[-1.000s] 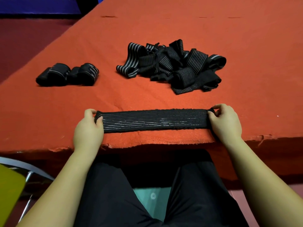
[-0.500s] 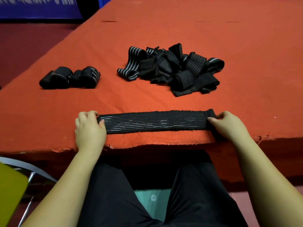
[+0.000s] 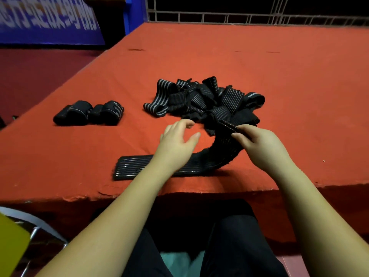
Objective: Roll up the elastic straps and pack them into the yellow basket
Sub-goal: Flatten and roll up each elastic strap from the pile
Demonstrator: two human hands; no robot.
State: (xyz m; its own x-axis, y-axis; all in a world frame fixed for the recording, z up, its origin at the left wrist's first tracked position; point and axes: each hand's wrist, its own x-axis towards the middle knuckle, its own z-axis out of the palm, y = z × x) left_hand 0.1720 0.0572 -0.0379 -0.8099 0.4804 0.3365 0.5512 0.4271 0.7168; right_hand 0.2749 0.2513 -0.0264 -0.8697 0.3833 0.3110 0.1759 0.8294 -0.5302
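A black elastic strap with thin silver stripes [image 3: 137, 167] lies near the front edge of the desk covered in orange-red felt [image 3: 299, 80]. Its left end rests flat, parallel to that edge; its right part curves up off the felt into the right hand [image 3: 261, 145]. There the fingers [image 3: 238, 135] and thumb pinch the folded strap end, which is lifted above the surface just in front of the loose heap.

The left hand [image 3: 175, 143] hovers above the middle of the strap, fingers [image 3: 186, 122] loosely curved and spread, thumb apart, holding nothing. Its forearm crosses over the flat part of the strap.

Behind the hands sits the tangled heap of black striped elastic straps [image 3: 201, 98], touching or nearly touching the raised strap end. Well to the left of the heap, a row of rolled black straps [image 3: 88, 112] lies close to the desk's slanting left edge.

Bare felt stretches wide to the right of the heap and far behind it, up to a metal railing [image 3: 239, 17]. A narrow strip of bare felt separates the flat strap from the frayed front edge. At the lower left corner, below the desk, a yellow corner of the basket [image 3: 10, 242] shows beside a grey metal chair frame [image 3: 40, 224].
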